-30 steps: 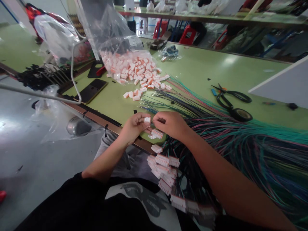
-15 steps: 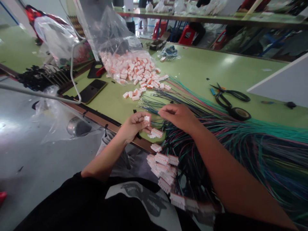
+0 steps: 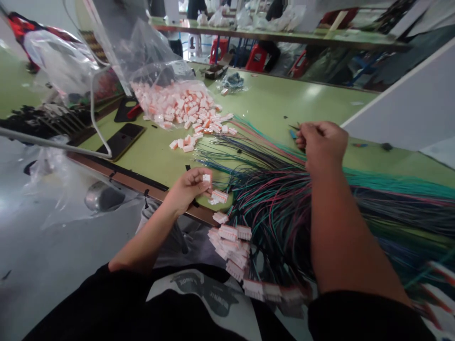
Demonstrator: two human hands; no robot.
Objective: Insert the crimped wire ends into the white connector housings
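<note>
My left hand (image 3: 188,188) is closed, pinching a small white-and-orange connector housing (image 3: 206,178) between thumb and fingers near the table's front edge. Just below it lies another white connector (image 3: 219,196). Farther right, my right hand (image 3: 324,144) is a closed fist raised over the wires, in front of the place where the scissors lay. Whatever its fingers grip is hidden. A small blue piece (image 3: 293,134) and a dark blade tip show beside its fingers. Between the hands spreads a thick bundle of green, pink and black wires (image 3: 277,189), with loose ends pointing toward the left.
Many loose connector housings (image 3: 192,106) spill from a clear plastic bag (image 3: 156,61). A phone (image 3: 126,141) lies at the left edge beside a bent metal rod (image 3: 93,109). Wired connectors (image 3: 231,246) hang over the front edge. A white panel (image 3: 398,111) stands at right.
My right hand has moved right and away from the left hand, from the wire ends to the scissors' spot, and closed. The left hand still pinches the connector housing. The view has shifted slightly.
</note>
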